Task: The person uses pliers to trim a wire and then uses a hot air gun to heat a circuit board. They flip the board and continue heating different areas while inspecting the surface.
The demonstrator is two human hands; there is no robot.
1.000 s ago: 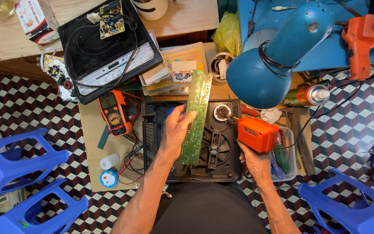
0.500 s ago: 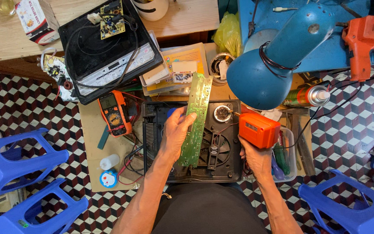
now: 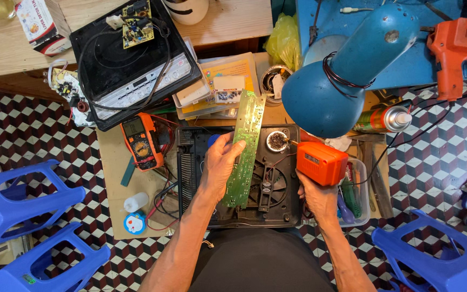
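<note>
My left hand (image 3: 218,165) grips a long green circuit board (image 3: 245,141) and holds it upright over an opened black appliance base (image 3: 190,173) with a fan (image 3: 268,184). My right hand (image 3: 315,194) holds an orange soldering gun (image 3: 321,162) whose tip points left at a small round tin of flux (image 3: 278,141). The board stands just left of that tin.
A blue lamp head (image 3: 333,92) hangs over the bench at the right. A black induction cooker (image 3: 133,65), an orange multimeter (image 3: 141,140), parts boxes (image 3: 222,86), a spray can (image 3: 382,119) and an orange drill (image 3: 458,46) surround the work. Blue stools (image 3: 22,216) stand on both sides.
The soldering gun has moved slightly toward the round tin. The left hand and the board have barely shifted.
</note>
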